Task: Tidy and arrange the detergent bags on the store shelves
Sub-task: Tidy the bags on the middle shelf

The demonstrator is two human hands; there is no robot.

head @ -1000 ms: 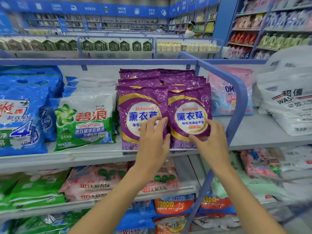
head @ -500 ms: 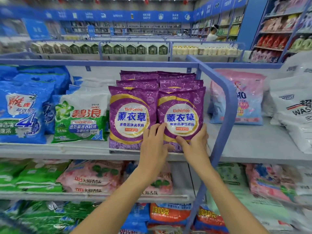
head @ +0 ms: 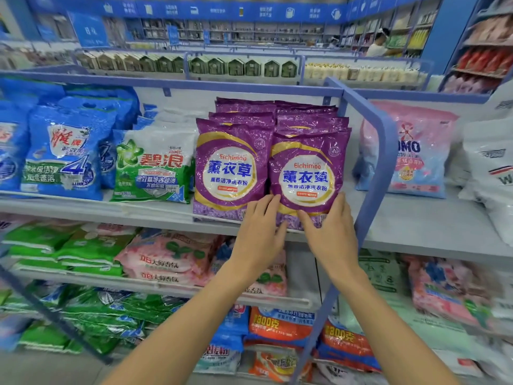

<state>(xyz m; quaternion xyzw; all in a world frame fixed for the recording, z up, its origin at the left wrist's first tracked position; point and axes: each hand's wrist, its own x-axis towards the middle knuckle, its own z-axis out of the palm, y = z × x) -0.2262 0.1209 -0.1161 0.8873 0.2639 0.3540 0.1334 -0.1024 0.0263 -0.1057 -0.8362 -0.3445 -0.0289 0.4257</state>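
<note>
Two purple Eichimoo detergent bags stand upright side by side at the front of the upper shelf [head: 416, 218], with more purple bags stacked behind them. My left hand [head: 259, 229] clasps the lower left edge of the right purple bag [head: 305, 173], fingers at the seam with the left purple bag [head: 230, 168]. My right hand [head: 331, 232] grips the same bag's lower right corner, thumb across its front. The bag's bottom edge is hidden behind both hands.
A green-and-white bag [head: 155, 170] and blue bags [head: 63, 151] stand to the left. A blue shelf divider post [head: 380, 151] rises just right of the purple bags, with a pink bag [head: 410, 151] beyond it. Lower shelves hold pink, green and orange bags.
My left hand has moved off the left purple bag onto the right one. Both hands now sit close together at that bag's lower edge, and it stands slightly lower and further right.
</note>
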